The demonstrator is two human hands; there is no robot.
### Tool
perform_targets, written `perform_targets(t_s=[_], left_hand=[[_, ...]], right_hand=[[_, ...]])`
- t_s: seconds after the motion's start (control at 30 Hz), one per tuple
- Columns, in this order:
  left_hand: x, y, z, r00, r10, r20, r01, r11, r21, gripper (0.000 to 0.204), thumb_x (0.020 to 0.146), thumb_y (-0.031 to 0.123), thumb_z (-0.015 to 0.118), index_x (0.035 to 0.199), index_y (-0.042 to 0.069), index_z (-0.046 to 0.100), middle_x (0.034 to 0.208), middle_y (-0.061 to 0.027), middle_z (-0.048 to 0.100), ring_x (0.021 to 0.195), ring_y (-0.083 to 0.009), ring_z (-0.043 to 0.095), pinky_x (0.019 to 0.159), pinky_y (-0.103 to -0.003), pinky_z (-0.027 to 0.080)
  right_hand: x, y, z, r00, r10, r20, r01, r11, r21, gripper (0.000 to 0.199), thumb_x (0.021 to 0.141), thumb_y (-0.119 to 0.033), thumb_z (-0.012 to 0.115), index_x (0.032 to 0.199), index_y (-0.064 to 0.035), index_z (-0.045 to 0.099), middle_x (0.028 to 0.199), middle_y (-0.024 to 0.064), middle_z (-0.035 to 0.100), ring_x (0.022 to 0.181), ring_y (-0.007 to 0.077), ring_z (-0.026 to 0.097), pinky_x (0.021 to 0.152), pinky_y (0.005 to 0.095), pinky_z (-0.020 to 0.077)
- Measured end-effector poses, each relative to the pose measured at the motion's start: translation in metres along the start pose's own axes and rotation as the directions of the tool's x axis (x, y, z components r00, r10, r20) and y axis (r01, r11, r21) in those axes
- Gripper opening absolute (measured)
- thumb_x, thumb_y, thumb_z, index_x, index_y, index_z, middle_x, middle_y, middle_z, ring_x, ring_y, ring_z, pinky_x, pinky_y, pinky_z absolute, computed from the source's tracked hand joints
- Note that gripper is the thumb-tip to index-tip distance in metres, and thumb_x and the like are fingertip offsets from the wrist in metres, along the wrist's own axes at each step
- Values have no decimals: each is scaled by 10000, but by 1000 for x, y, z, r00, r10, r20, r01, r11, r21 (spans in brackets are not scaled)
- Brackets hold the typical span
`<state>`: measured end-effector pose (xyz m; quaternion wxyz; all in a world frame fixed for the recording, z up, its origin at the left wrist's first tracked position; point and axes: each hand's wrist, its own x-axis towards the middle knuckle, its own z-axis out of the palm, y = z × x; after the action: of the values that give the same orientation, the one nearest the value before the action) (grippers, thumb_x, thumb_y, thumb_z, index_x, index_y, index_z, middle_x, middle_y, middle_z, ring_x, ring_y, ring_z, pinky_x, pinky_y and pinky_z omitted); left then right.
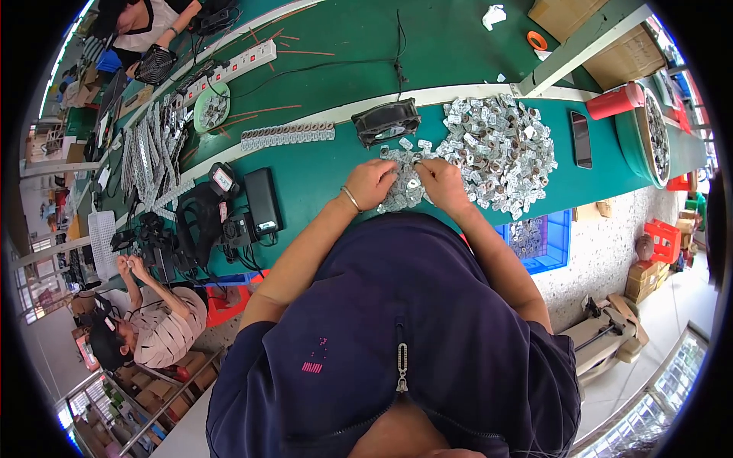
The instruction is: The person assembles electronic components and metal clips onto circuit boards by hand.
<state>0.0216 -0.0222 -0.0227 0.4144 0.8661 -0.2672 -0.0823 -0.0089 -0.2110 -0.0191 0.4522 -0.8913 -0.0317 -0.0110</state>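
Note:
Both hands are over a small heap of silvery metal pieces [402,195] at the table's near edge. My left hand [369,184] is at the heap's left side, its fingers curled and drawn together at the pieces. Across from it, my right hand [446,185] has thumb and forefinger pinched. What either set of fingertips holds is too small to make out. A much larger pile of the same metal pieces [504,153], some with brownish round parts, spreads to the right. Just beyond the hands stands a black square fan [386,122].
Left lie a row of joined pieces [288,136], a black box [263,200], cables and metal strips [156,153]. Right are a phone [581,140], a red cylinder [615,101] and a green bucket [632,145]. A blue crate [563,238] sits below. Co-workers [168,328] are at left.

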Motion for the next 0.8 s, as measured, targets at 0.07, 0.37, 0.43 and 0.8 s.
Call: perform_targets(t_s=[0.07, 0.37, 0.43, 0.8], left_hand=[[-2, 1, 0, 996, 56, -66, -61, 995, -73, 184, 792, 136, 579, 939, 34, 622, 808, -139, 615, 742, -309, 591, 675, -364, 476], [-3, 0, -21, 999, 34, 13, -31, 978, -207, 368, 802, 16, 483, 1165, 47, 532, 940, -104, 565, 732, -192, 568, 657, -283, 456], [-4, -1, -23, 995, 97, -25, -100, 960, -260, 418, 791, -20, 456, 1199, 51, 506, 991, -99, 545, 719, -176, 565, 643, -275, 454], [-4, 34, -51, 955, 4, 296, 149, 856, -495, 658, 752, -128, 361, 1361, 117, 323, 1164, -110, 488, 673, -120, 570, 600, -255, 501]], right_hand=[[2, -4, -5, 998, -63, 21, 61, 992, 109, 172, 811, -142, 580, 729, 7, 557, 718, 194, 561, 671, 362, 556, 598, 404, 441], [11, -36, -3, 966, -13, 259, -45, 976, 215, 191, 834, -158, 560, 732, 3, 572, 651, 163, 540, 575, 266, 532, 568, 356, 429], [12, -37, -2, 961, 15, 276, -78, 973, 219, 202, 838, -168, 557, 730, 2, 574, 639, 156, 537, 563, 254, 524, 563, 352, 426], [11, -41, -4, 931, 4, 366, -118, 950, 291, 217, 850, -180, 543, 747, 5, 588, 619, 122, 538, 552, 177, 503, 557, 325, 418]])
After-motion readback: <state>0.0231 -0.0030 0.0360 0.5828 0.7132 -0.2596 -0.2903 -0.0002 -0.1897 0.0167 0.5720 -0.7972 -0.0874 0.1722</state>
